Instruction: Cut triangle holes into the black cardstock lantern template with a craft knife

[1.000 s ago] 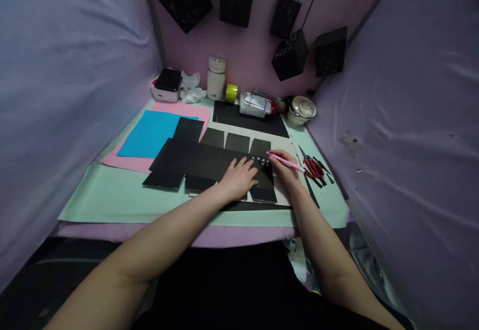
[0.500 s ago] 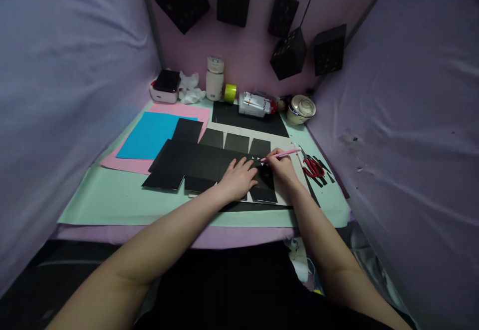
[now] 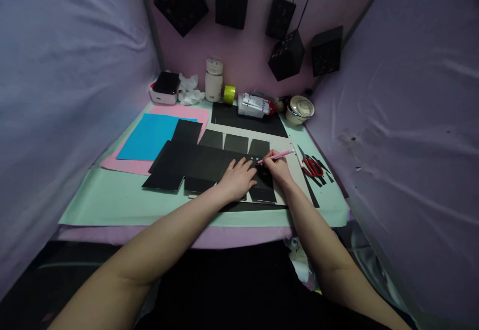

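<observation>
A black card cut-out [image 3: 194, 159] with flaps along its long edges lies flat on a pale board [image 3: 288, 146]. My left hand [image 3: 238, 177] rests on the card with its fingers spread, pressing it down. Just to the right, my right hand [image 3: 277, 165] grips a slim pink craft knife [image 3: 281, 155] like a pen. Its tip meets the card close to my left fingertips. Small pale triangles show in the card around the tip; part of that patch is hidden by my right fingers.
Red-handled scissors [image 3: 313, 167] and black paper strips [image 3: 325, 172] lie at the right. Blue paper [image 3: 149, 135] sits over pink paper [image 3: 125, 164] at the left. Along the back stand a white bottle [image 3: 213, 83], yellow tape [image 3: 229, 95] and a lidded bowl [image 3: 300, 109]. Black boxes [image 3: 287, 55] hang above.
My right hand and the craft knife have shifted slightly to the left, nearer my left fingers. My left hand stays in place on the card.
</observation>
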`<move>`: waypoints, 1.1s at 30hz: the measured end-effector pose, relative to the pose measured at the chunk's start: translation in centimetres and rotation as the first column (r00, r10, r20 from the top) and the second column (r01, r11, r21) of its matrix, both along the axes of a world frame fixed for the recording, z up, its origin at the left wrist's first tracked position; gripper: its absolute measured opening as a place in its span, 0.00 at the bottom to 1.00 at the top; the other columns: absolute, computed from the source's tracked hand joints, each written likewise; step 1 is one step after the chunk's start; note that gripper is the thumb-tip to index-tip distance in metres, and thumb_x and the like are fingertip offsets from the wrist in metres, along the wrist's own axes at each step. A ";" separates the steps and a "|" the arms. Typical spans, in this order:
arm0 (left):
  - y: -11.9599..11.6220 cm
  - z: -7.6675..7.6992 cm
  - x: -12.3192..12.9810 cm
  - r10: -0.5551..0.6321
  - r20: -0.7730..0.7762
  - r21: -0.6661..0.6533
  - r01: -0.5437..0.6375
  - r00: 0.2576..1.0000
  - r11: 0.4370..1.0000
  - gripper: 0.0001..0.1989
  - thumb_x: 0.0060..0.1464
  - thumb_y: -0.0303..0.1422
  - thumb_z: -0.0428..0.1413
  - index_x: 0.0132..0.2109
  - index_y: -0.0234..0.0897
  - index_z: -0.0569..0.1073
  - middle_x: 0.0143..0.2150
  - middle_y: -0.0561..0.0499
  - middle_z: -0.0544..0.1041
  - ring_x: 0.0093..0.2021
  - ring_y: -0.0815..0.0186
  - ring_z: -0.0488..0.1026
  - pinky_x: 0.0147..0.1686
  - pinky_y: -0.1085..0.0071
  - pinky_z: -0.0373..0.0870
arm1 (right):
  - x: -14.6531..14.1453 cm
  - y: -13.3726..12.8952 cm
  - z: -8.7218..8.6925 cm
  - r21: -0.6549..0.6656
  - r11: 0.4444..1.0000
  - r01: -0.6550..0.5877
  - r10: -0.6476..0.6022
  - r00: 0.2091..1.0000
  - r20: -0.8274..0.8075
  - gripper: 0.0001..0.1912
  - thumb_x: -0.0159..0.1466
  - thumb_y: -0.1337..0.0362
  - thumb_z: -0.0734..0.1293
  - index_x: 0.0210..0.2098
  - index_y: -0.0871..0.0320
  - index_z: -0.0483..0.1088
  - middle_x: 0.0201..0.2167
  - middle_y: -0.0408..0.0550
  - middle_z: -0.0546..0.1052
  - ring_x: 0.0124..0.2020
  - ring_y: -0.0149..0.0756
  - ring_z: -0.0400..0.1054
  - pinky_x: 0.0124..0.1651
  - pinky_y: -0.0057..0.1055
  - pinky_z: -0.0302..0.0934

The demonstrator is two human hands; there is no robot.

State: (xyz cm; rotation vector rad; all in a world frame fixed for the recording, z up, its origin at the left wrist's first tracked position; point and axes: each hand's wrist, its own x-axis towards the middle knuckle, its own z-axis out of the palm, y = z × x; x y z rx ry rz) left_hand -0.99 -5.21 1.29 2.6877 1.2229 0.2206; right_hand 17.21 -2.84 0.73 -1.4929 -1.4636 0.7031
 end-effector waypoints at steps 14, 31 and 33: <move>0.0 -0.2 0.0 0.001 -0.003 0.010 -0.001 1.000 1.000 0.19 0.65 0.38 0.50 0.60 0.38 0.67 0.68 0.42 0.60 0.69 0.49 0.52 0.65 0.46 0.50 | -0.3 -0.1 0.2 -0.013 1.000 0.003 -0.003 1.000 0.009 0.03 0.51 0.64 0.63 0.22 0.55 0.64 0.20 0.40 0.68 0.26 0.34 0.61 0.30 0.31 0.54; 0.1 -0.1 0.0 -0.003 0.006 -0.009 0.003 1.000 1.000 0.20 0.65 0.38 0.50 0.60 0.38 0.67 0.69 0.42 0.59 0.70 0.49 0.51 0.65 0.45 0.49 | -0.5 -0.3 0.4 -0.010 1.000 0.015 -0.014 0.999 0.040 0.04 0.50 0.62 0.64 0.22 0.54 0.63 0.20 0.41 0.69 0.26 0.35 0.62 0.30 0.31 0.54; 0.1 -0.1 0.0 -0.004 0.005 -0.011 0.004 1.000 1.000 0.20 0.65 0.38 0.50 0.61 0.38 0.67 0.69 0.41 0.59 0.70 0.49 0.51 0.65 0.45 0.49 | -0.5 -0.2 0.4 -0.008 1.000 0.014 -0.013 0.999 0.040 0.04 0.50 0.62 0.64 0.22 0.54 0.63 0.20 0.41 0.69 0.26 0.35 0.62 0.30 0.31 0.54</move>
